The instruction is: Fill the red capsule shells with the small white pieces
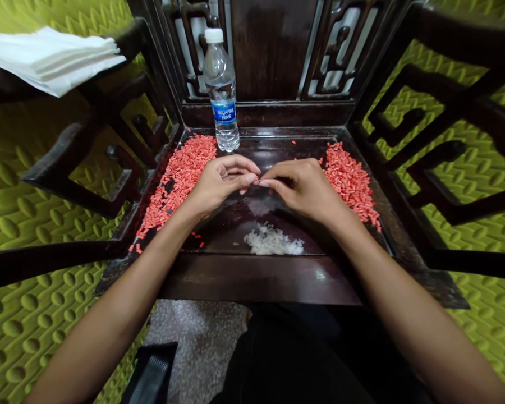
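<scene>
My left hand (219, 182) and my right hand (305, 182) meet fingertip to fingertip above the middle of the dark wooden seat (223, 227). Thumb and forefinger of the left are pinched on a small red tube-like piece (256, 178), of which only a bit shows. The right hand's thumb and forefinger are also pinched together, right beside that piece; what they hold is too small to make out. A large pile of short red pieces (174, 185) lies by my left hand, and another red pile (351, 182) by my right. Small translucent whitish pieces (273, 240) lie heaped below my hands.
A clear water bottle (221, 84) with a white cap and blue label stands upright behind the left pile. Carved dark wooden armrests (404, 146) and a backrest (273, 50) enclose the seat. White folded paper sheets (54, 59) lie on the left armrest.
</scene>
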Demonstrator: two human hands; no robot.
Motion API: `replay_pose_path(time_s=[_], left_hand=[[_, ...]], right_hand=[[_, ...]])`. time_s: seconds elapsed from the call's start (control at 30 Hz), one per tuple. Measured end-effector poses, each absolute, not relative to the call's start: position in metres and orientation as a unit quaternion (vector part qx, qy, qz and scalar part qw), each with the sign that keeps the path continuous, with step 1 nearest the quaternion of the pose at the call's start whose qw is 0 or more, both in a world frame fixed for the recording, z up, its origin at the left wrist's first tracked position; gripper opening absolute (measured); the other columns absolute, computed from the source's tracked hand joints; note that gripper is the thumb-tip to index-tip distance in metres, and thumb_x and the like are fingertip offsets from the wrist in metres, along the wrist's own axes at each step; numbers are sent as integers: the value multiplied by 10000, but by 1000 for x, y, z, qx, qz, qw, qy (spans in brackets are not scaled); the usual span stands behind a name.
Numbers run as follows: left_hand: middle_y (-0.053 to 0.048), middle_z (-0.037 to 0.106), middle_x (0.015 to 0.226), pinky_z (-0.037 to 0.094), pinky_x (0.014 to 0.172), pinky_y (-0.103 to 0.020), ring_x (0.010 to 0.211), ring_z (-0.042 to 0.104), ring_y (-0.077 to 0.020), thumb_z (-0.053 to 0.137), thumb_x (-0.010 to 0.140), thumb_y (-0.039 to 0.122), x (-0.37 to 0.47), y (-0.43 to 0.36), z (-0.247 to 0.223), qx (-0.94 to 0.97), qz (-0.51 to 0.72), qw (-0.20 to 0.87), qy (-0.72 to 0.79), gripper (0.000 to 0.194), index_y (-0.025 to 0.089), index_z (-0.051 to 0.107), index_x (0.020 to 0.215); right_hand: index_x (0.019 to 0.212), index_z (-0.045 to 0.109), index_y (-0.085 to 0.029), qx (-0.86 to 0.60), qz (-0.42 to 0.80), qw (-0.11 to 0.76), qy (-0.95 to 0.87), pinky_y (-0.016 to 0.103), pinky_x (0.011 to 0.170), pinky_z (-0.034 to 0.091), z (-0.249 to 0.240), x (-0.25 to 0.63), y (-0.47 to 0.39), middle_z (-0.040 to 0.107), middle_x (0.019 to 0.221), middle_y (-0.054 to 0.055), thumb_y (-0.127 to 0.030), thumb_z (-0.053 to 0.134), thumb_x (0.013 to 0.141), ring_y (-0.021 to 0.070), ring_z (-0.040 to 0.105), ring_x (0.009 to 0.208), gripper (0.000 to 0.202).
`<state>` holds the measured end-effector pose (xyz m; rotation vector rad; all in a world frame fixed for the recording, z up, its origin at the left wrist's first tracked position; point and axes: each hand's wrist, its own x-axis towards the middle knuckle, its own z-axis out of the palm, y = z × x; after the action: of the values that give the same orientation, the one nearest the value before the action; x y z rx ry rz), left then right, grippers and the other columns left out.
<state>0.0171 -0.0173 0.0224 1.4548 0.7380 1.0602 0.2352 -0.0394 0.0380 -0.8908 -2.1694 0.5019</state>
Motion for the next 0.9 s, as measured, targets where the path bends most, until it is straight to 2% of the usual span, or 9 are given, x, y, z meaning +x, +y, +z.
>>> replay_pose_path(time_s=[0.13,0.27,0.37,0.5,0.6,0.73,0.9], left_hand=[[-48,773,900,506,641,-250,736,660,-133,1016,679,452,15,-17,20,611,458,560,321,400,182,816,895],[-31,765,849,504,655,-258,665,620,-105,998,725,424,13,-17,18,608,465,554,328,333,193,843,908],[-49,784,864,530,662,-256,720,676,-129,979,751,462,13,-19,20,590,477,557,337,349,187,841,916],[-90,827,951,594,713,-268,869,762,-187,1008,691,473,15,-21,24,553,492,571,355,421,172,821,918],[-78,826,925,592,714,-264,811,742,-161,1012,688,442,14,-20,23,561,500,553,360,388,171,842,907],[-45,790,843,547,654,-260,665,653,-117,977,744,489,12,-16,18,586,508,521,357,359,197,879,930],[-47,751,821,536,649,-287,686,650,-145,926,808,547,11,-14,14,606,489,531,335,402,213,874,1027]], right_hand=[[912,817,-178,-372,173,365,-836,317,785,502,38,239,-38,814,870,78,-548,629,1070,213,725,774,444],[936,827,-193,-390,141,371,-831,319,773,507,38,241,-38,829,877,65,-380,670,1063,211,728,758,275],[948,833,-204,-398,130,367,-831,323,759,509,38,241,-38,846,916,63,-319,680,1048,220,750,784,215],[953,830,-203,-406,130,352,-833,333,765,515,38,240,-39,856,949,71,-332,658,1056,236,765,820,239],[962,827,-197,-402,137,349,-835,330,773,510,38,240,-39,854,959,74,-345,650,1065,237,764,830,253],[965,819,-175,-387,142,362,-836,304,745,483,37,241,-38,833,904,70,-401,627,1086,214,735,776,320],[971,804,-170,-383,149,361,-837,283,705,449,36,240,-38,789,827,52,-528,559,1108,187,685,709,455]])
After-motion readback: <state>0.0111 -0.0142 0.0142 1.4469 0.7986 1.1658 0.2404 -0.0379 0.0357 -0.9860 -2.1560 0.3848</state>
